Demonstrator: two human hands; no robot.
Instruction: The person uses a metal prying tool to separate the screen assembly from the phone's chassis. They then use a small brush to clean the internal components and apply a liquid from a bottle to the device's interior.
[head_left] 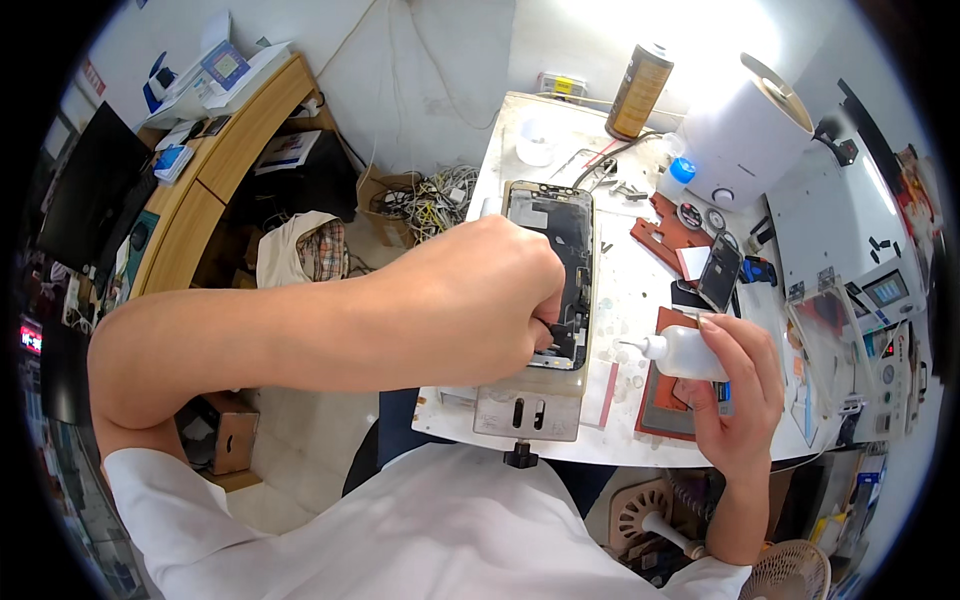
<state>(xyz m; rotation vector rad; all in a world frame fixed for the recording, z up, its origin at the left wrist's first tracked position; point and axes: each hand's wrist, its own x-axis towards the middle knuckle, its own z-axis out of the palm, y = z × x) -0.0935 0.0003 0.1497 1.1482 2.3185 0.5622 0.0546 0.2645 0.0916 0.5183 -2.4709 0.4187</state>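
A phone screen assembly [572, 235], with its dark inner side up, lies on a metal holding fixture [528, 408] with a black knob at its near end. Across it reaches my left hand [505, 290], its fingers curled into a pinch at the screen's lower part. What the pinch holds is hidden by the hand. To the right, my right hand [742, 395] grips a white squeeze bottle [690, 353] lying sideways. The bottle's thin needle tip points left toward the screen, apart from it.
Under the bottle lies a brown-grey mat [665, 422]. Farther right are a loose phone part [720, 272], a red-brown fixture [662, 232] and wire spools. A tall spray can [640, 92], a blue-capped bottle [677, 175] and a white cylindrical appliance [745, 130] stand at the back.
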